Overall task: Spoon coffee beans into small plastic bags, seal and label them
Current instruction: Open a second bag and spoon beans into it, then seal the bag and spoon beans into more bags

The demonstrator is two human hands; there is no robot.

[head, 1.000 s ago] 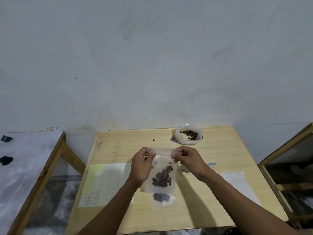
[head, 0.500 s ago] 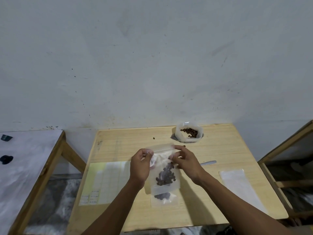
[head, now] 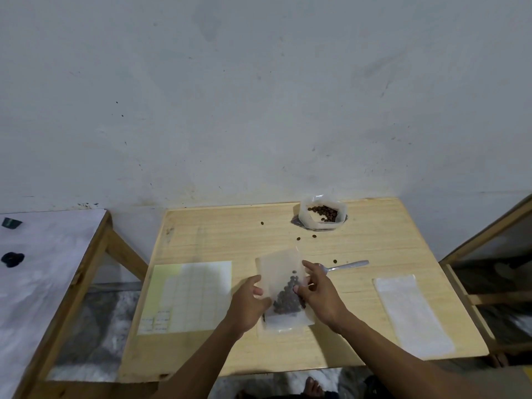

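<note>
A small clear plastic bag [head: 280, 272] with dark coffee beans in its lower part lies flat near the middle of the wooden table [head: 374, 249]. My left hand [head: 250, 305] touches its left edge with fingers spread. My right hand [head: 318, 292] rests on its right side, fingers apart over the beans. Under it lies another small bag [head: 280, 329]. An open bag of coffee beans [head: 322, 216] stands at the back of the table. A metal spoon [head: 347, 265] lies just right of my right hand. A label sheet [head: 188, 296] lies to the left.
Several loose beans [head: 298, 239] are scattered between the open bag and my hands. A stack of empty plastic bags [head: 413, 313] lies at the right. A white-topped table [head: 43, 269] stands at the left, a wooden frame [head: 489, 246] at the right. Bare feet show below the front edge.
The bag with beans was held up by its top edge in both hands; it has come down flat onto the table, and my fingers have loosened from it.
</note>
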